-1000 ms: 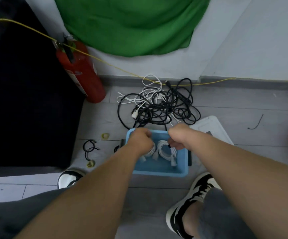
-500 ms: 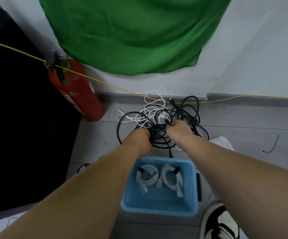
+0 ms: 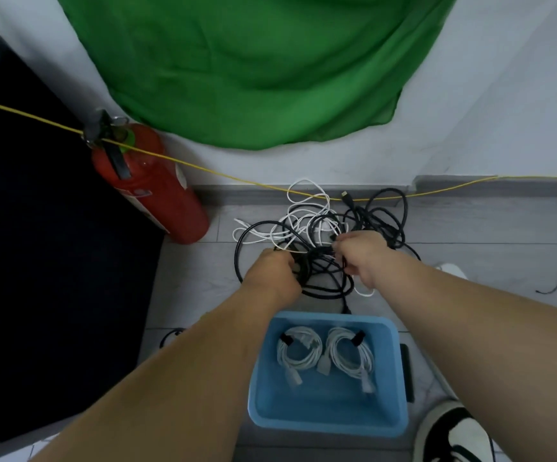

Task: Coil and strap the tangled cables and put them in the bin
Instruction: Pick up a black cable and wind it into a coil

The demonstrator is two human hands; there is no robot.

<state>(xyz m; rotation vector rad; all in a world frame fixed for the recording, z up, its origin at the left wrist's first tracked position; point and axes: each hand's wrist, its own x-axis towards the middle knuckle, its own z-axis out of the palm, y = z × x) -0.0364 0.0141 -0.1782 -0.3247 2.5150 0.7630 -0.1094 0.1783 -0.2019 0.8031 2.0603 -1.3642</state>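
Observation:
A tangle of black and white cables lies on the grey floor by the wall. My left hand grips black cable at the tangle's near left side. My right hand pinches cable strands near the tangle's middle. In front of me stands a blue bin. Two coiled white cables lie in it side by side, the left coil and the right coil, each bound with a black strap.
A red fire extinguisher leans at the left by a black mat. A yellow cord runs along the wall under a green cloth. A loose black strap lies at the right. My shoe sits beside the bin.
Both hands left the bin, where they set down the coiled white cables, and reached forward into the tangle. They now hold cable strands there. The view tilted up and forward.

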